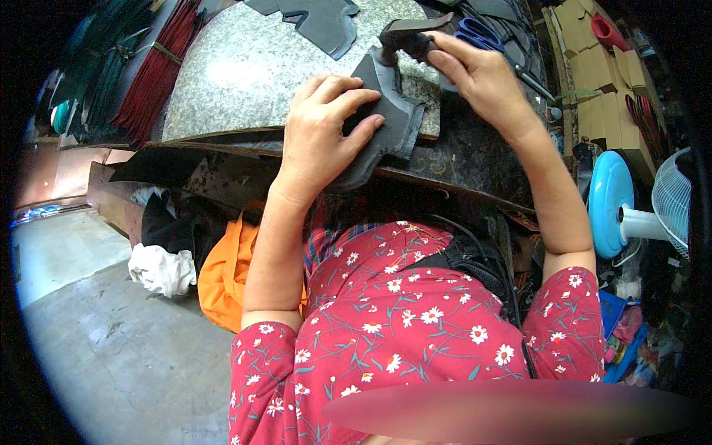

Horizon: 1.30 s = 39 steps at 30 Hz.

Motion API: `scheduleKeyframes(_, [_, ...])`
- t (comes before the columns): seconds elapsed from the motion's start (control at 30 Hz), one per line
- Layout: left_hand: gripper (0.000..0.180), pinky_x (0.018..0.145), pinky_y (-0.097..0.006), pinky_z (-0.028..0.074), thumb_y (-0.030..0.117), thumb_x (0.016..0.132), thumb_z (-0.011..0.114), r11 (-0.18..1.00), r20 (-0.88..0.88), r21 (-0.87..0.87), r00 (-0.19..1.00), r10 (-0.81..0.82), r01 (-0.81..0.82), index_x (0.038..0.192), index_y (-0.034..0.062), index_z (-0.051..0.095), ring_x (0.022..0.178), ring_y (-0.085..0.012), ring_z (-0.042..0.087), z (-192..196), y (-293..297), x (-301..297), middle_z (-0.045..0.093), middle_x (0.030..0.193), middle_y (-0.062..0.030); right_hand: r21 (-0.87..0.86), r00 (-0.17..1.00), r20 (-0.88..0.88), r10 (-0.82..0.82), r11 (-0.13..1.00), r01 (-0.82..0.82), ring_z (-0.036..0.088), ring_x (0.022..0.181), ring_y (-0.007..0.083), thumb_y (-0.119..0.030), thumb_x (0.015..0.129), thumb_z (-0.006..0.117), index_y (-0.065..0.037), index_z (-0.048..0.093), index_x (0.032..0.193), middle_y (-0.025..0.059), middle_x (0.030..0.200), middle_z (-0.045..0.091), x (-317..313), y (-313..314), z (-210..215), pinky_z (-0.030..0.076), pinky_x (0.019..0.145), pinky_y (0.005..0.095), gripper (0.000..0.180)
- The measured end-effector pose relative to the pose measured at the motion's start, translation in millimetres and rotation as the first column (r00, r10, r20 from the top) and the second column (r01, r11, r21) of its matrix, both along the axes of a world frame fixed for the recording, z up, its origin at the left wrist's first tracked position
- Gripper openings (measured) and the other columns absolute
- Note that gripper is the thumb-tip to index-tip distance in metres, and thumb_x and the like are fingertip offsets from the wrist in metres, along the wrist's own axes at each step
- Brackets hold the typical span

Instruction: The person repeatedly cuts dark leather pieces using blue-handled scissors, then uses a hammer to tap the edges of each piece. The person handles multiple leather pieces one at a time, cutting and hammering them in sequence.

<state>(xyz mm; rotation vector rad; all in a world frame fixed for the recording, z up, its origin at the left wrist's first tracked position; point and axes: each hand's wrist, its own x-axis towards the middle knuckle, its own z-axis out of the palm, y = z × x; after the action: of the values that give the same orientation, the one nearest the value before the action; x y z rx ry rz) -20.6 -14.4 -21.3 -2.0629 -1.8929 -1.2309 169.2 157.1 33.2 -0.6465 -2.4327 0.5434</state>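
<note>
My right hand point(477, 76) is closed round the black handle of a hammer point(386, 43). The hammer's dark head comes down at the upper end of a dark grey sheet piece, which looks like leather point(397, 111), with notched edges. My left hand point(325, 130) lies on the left side of this piece, fingers and thumb apart on its top surface. The piece rests partly on a speckled stone slab point(230, 81) and hangs over its near edge toward me. Its left part is hidden under my left hand.
More cut grey pieces point(322, 26) lie on the slab's far side. Blue-handled scissors point(478, 33) sit beyond my right hand. Bundles of dark red cords point(156, 89) hang at left. At right stand cardboard boxes point(604, 119) and a blue-based fan point(612, 204). An orange bag point(226, 274) is below.
</note>
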Motion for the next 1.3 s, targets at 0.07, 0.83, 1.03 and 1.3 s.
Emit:
scheduleKeyframes(0.07, [0.026,0.091,-0.04,0.048,0.02,0.076,0.078,1.0,0.003,-0.003,1.0,-0.003,0.003,0.098,0.0088,0.073,0.102,-0.0286,0.06,-0.4,0.1,0.0,0.067,0.104,-0.0076,-0.001,0.984,0.173,-0.042,0.999,0.043,0.068,0.079,0.0377,-0.041,0.097,0.059,-0.021,0.068,0.121,0.0177,0.088,0.069,-4.4,-0.1,-1.6,0.054,0.067,0.0443,0.033])
scheduleKeyframes(0.83, [0.036,0.096,-0.042,0.045,0.027,0.077,0.078,0.993,-0.2,-0.031,0.974,0.102,-0.11,0.107,0.0093,0.071,0.111,-0.0318,0.056,12.3,-5.9,12.5,0.062,0.117,-0.012,-0.026,0.987,0.158,-0.02,0.999,0.025,0.061,0.061,0.018,-0.037,0.1,0.057,-0.016,0.063,0.13,0.0107,0.072,0.065,-22.5,20.2,-27.9,0.05,0.062,0.0327,0.037])
scheduleKeyframes(1.03, [0.052,0.091,-0.044,0.046,0.025,0.07,0.081,0.979,-0.267,-0.191,0.963,0.023,-0.076,0.116,0.0088,0.063,0.103,-0.0317,0.054,27.6,-28.4,40.6,0.057,0.105,-0.0115,-0.404,0.999,0.003,0.04,0.914,-0.035,0.055,0.061,0.0075,-0.033,0.1,0.06,-0.008,0.062,0.133,0.0005,0.072,0.062,-12.5,36.6,-36.5,0.046,0.056,0.0241,0.041])
scheduleKeyframes(1.3, [0.025,0.071,-0.032,0.052,0.007,0.086,0.071,0.991,0.419,-0.101,0.907,-0.039,0.089,0.111,0.0015,0.068,0.079,-0.0237,0.07,59.6,-37.8,3.3,0.071,0.089,-0.0162,-0.517,0.969,-0.225,-0.103,0.856,-0.029,0.049,0.058,0.0029,-0.02,0.102,0.056,-0.002,0.062,0.13,-0.0053,0.076,0.057,27.1,17.2,26.4,0.04,0.051,0.0195,0.033])
